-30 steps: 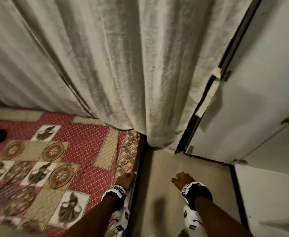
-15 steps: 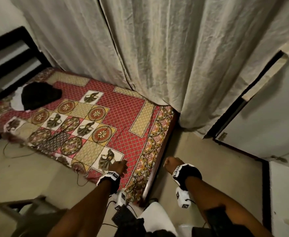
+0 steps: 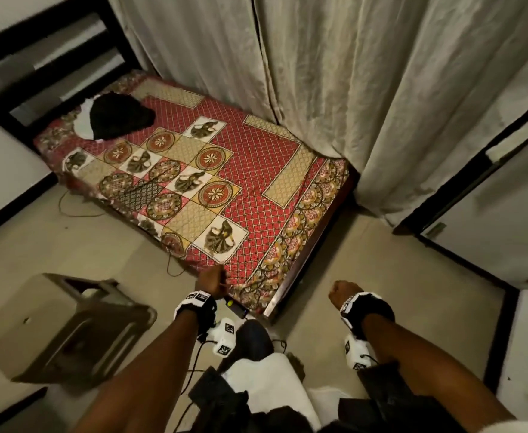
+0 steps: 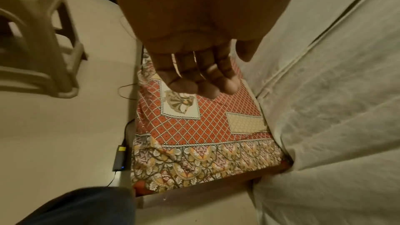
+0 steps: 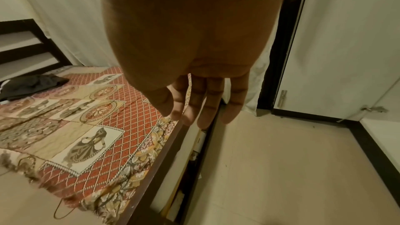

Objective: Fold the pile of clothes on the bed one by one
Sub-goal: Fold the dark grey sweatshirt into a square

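A person stands at the foot of a bed (image 3: 256, 170) covered in a red patterned sheet. A dark and white pile of clothes (image 3: 112, 120) lies heaped at the far head end, well apart from both hands. The left hand (image 3: 211, 280) and right hand (image 3: 340, 292) hang loosely curled, holding nothing. No folded garment is visible; folding appears not yet begun.
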